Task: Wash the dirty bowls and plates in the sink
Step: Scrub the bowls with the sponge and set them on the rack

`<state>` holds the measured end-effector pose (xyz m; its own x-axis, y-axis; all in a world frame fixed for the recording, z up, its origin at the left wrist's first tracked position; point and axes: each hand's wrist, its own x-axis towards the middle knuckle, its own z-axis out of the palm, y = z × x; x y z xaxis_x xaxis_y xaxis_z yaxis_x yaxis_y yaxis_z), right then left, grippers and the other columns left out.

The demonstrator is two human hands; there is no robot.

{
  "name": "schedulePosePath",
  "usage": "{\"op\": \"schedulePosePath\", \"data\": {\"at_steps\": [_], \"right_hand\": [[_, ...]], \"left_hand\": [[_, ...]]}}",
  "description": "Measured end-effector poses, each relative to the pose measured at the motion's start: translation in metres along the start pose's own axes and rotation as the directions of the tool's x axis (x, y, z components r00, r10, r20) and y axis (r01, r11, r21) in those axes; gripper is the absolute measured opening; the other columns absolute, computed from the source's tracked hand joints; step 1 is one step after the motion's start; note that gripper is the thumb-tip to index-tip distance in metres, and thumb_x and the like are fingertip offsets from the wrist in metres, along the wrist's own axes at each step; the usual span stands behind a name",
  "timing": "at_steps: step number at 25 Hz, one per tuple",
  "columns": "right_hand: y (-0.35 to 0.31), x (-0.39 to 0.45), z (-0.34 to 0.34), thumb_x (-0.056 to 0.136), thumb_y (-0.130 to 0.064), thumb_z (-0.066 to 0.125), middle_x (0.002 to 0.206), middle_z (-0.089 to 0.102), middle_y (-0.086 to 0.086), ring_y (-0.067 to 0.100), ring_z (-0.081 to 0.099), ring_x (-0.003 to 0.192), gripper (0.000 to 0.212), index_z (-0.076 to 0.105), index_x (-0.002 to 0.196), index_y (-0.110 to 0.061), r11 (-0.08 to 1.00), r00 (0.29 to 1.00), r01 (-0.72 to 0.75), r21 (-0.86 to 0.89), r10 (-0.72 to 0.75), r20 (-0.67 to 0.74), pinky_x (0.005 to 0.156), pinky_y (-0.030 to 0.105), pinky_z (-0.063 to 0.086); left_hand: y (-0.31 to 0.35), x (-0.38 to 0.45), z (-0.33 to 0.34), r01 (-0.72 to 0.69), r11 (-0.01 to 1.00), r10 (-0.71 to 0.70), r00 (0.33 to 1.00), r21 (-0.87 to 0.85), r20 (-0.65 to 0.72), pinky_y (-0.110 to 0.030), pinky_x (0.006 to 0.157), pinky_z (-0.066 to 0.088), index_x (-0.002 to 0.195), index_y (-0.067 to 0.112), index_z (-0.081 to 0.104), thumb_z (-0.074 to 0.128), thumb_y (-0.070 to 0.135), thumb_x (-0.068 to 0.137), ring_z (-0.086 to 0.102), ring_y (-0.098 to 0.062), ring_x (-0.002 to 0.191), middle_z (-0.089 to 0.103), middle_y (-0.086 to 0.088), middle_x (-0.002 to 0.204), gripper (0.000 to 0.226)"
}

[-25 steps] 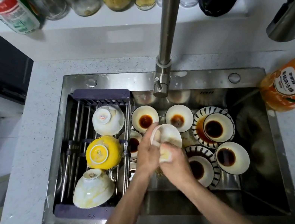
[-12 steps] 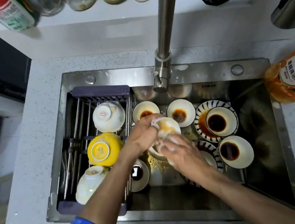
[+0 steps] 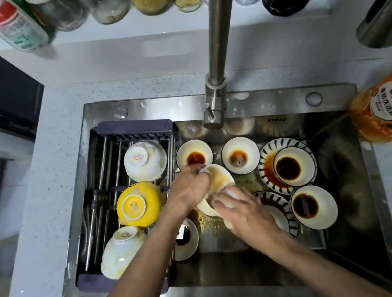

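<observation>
Over sink: left hand grips tilted bowl, opening facing up-right; right hand curled on rim.

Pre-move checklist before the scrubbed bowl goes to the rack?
1. Left hand grips the small white bowl by its rim: ok.
2. Right hand off the bowl: not ok, it holds something white and sudsy against it.
3. Bowl clean: not ok, brown film inside.
4. Free space in the purple drying rack: ok, bare bars left of the upturned yellow bowl.
5. Steel faucet running for a rinse: cannot tell.
</observation>
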<state>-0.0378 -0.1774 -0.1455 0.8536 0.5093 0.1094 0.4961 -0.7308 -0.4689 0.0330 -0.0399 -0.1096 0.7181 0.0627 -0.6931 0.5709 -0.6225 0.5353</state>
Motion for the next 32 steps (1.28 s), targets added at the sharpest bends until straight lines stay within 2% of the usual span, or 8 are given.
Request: {"op": "schedulePosePath", "data": {"at_steps": [3, 10, 13, 16, 25, 28, 30, 32], "right_hand": [[0.002, 0.006, -0.009, 0.069, 0.001, 0.072, 0.091, 0.068, -0.004, 0.015, 0.058, 0.086, 0.031, 0.066, 0.091, -0.02, 0.943, 0.98, -0.195, 0.271, 0.195, 0.025, 0.072, 0.033, 0.053], [0.012, -0.009, -0.018, 0.074, -0.033, 0.083, 0.105, 0.074, 0.005, 0.025, 0.069, 0.101, 0.038, 0.071, 0.108, -0.023, -0.182, 0.563, -0.519, 0.835, 0.662, 0.494, 0.085, 0.042, 0.057], [0.001, 0.011, -0.007, 0.087, -0.022, 0.074, 0.092, 0.074, 0.001, 0.021, 0.071, 0.092, 0.004, 0.07, 0.087, -0.023, -0.232, 0.21, -0.447, 0.864, 0.912, 0.353, 0.074, 0.031, 0.058], [0.007, 0.029, -0.002, 0.092, -0.012, 0.066, 0.1, 0.073, 0.001, 0.019, 0.069, 0.096, 0.02, 0.069, 0.087, -0.031, -0.193, 0.205, -0.492, 0.849, 0.922, 0.328, 0.078, 0.029, 0.056], [0.006, 0.025, 0.001, 0.089, 0.012, 0.053, 0.137, 0.058, -0.003, 0.008, 0.049, 0.131, 0.048, 0.065, 0.128, -0.014, 0.574, 0.886, -0.396, 0.717, 0.444, 0.134, 0.11, 0.023, 0.037], [0.002, -0.025, 0.009, 0.087, 0.015, 0.057, 0.132, 0.062, -0.004, 0.015, 0.057, 0.125, 0.052, 0.064, 0.124, -0.02, 0.42, 0.794, -0.477, 0.772, 0.582, 0.174, 0.102, 0.02, 0.045], [0.008, -0.036, 0.008, 0.09, 0.01, 0.056, 0.126, 0.064, -0.004, 0.017, 0.062, 0.116, 0.048, 0.064, 0.12, -0.026, 0.224, 0.584, -0.633, 0.741, 0.767, 0.266, 0.093, 0.016, 0.049], [0.018, -0.032, 0.0, 0.095, 0.0, 0.055, 0.125, 0.062, -0.004, 0.011, 0.063, 0.103, 0.043, 0.062, 0.122, -0.032, 0.067, 0.411, -0.717, 0.693, 0.844, 0.343, 0.088, 0.021, 0.051]], "left_hand": [[-0.008, 0.005, 0.002, 0.084, 0.841, -0.003, 0.989, -0.535, 0.15, -0.035, 0.092, 0.05, 0.108, 0.021, 0.07, 0.056, 0.047, 0.08, 0.065, -0.021, 0.098, 0.07, -0.006, 0.109, 0.041], [-0.054, -0.022, 0.038, 0.363, 0.307, 0.088, 0.909, -0.88, 0.406, -0.052, 0.099, 0.05, 0.133, 0.006, 0.057, 0.063, 0.039, 0.091, 0.062, -0.034, 0.118, 0.065, -0.02, 0.127, 0.055], [-0.05, -0.025, 0.048, 0.269, 0.21, -0.04, 0.963, -0.94, 0.266, -0.042, 0.08, 0.061, 0.131, -0.002, 0.056, 0.075, 0.018, 0.072, 0.067, -0.032, 0.109, 0.068, -0.021, 0.12, 0.064], [-0.045, -0.029, 0.048, 0.105, 0.213, -0.059, 0.994, -0.971, 0.094, -0.04, 0.076, 0.061, 0.12, 0.002, 0.064, 0.078, 0.003, 0.072, 0.07, -0.03, 0.099, 0.071, -0.02, 0.112, 0.05], [-0.038, -0.029, 0.057, -0.035, 0.462, -0.041, 0.997, -0.886, -0.061, -0.027, 0.064, 0.059, 0.105, -0.003, 0.062, 0.053, -0.017, 0.083, 0.069, -0.017, 0.073, 0.07, -0.015, 0.084, 0.028], [-0.059, -0.015, 0.063, 0.024, 0.668, -0.056, 0.998, -0.743, -0.018, -0.025, 0.067, 0.058, 0.107, -0.001, 0.062, 0.06, -0.014, 0.084, 0.068, -0.015, 0.077, 0.071, -0.008, 0.084, 0.026], [-0.079, -0.009, 0.077, -0.085, 0.985, 0.084, 0.996, -0.147, -0.016, -0.024, 0.074, 0.052, 0.111, 0.008, 0.059, 0.065, 0.009, 0.088, 0.067, -0.019, 0.09, 0.069, -0.005, 0.097, 0.024], [-0.095, -0.01, 0.096, -0.258, 0.868, 0.21, 0.965, 0.424, 0.157, -0.029, 0.092, 0.044, 0.131, 0.014, 0.049, 0.049, 0.02, 0.096, 0.057, -0.028, 0.119, 0.061, -0.01, 0.125, 0.036]]}}
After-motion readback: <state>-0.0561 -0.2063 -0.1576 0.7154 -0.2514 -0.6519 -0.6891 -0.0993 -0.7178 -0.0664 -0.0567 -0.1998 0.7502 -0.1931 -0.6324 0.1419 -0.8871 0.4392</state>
